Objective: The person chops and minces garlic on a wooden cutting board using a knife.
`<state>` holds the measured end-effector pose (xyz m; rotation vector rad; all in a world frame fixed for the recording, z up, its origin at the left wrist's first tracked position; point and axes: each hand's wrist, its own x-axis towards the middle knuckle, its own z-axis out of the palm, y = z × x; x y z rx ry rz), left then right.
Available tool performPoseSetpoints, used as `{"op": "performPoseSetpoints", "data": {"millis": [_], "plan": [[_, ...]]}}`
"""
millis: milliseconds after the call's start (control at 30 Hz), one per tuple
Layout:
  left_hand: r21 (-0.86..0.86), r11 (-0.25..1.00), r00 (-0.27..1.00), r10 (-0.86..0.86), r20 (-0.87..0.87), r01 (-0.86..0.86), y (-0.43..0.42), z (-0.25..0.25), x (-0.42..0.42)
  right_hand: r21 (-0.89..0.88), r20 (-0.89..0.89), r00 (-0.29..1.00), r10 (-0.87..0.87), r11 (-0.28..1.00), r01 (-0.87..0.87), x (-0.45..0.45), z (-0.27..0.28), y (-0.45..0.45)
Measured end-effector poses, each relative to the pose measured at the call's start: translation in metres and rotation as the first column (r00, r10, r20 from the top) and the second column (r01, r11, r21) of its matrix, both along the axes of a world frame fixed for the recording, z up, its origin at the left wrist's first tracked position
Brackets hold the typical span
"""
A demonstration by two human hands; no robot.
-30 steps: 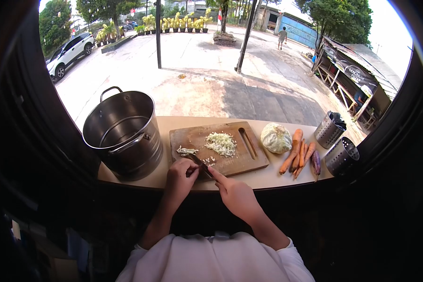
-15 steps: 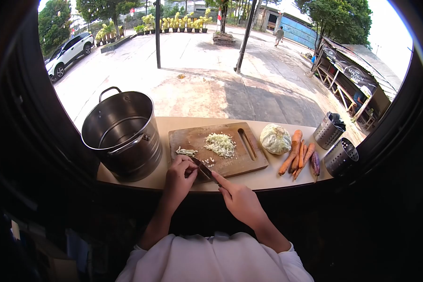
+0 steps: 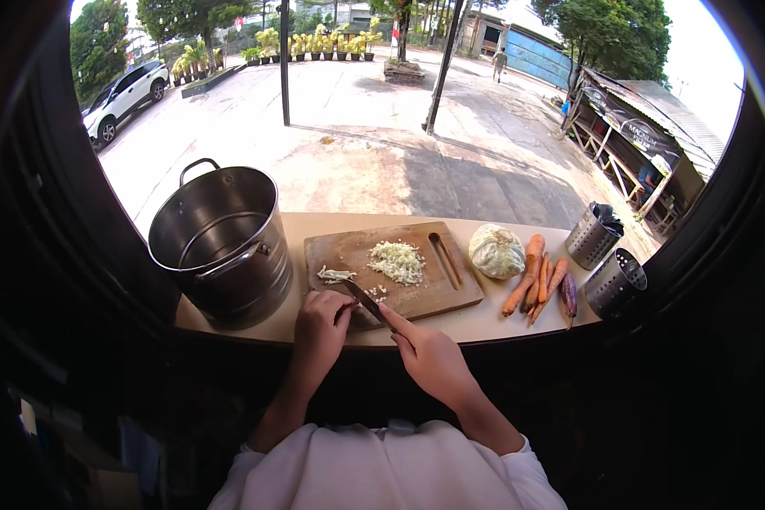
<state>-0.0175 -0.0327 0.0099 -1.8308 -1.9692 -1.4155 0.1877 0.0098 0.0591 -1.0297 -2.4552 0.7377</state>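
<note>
My right hand grips a knife by its handle, the blade slanting up and left over the near edge of the wooden cutting board. Close to the blade, my left hand is closed with fingertips curled at the board's edge; whatever they pinch is hidden. A pile of finely chopped pale vegetable lies mid-board. Thin pale strips rest just above my left fingers. A few small bits are scattered beside the blade.
A big steel pot stands left of the board. On the right lie a cabbage, several carrots and a purple vegetable. Two perforated steel holders stand at the counter's right end. Outside, a person walks in the yard.
The knife blade has shifted slightly up and left, and my left hand has drawn a little down, away from the pale strips. The distant person has moved slightly left.
</note>
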Motion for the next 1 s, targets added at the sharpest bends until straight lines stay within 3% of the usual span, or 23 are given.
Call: {"op": "performPoseSetpoints", "data": {"millis": [200,400,500,700,1000], "plan": [[-0.056,0.998,0.957,-0.005,0.291,0.022,0.002,-0.002,-0.001,0.027,0.082,0.997,0.006,1.0,-0.008,0.0,0.004,-0.007],[-0.073,0.997,0.969,0.015,0.247,0.003,0.001,-0.005,-0.003,0.099,0.205,0.978,-0.023,0.995,0.003,-0.007,-0.001,-0.011],[-0.039,0.999,0.976,0.006,0.218,0.002,0.001,-0.005,-0.003,0.049,0.186,0.983,-0.008,0.999,-0.001,-0.005,0.0,-0.006],[-0.076,0.997,0.974,0.01,0.226,0.007,0.002,-0.006,-0.006,-0.01,-0.019,1.0,-0.006,1.0,0.005,0.006,0.009,-0.005],[-0.039,0.999,0.956,0.015,0.292,-0.004,0.005,-0.011,-0.003,0.014,0.085,0.996,-0.011,1.0,0.01,0.006,0.006,-0.007]]}}
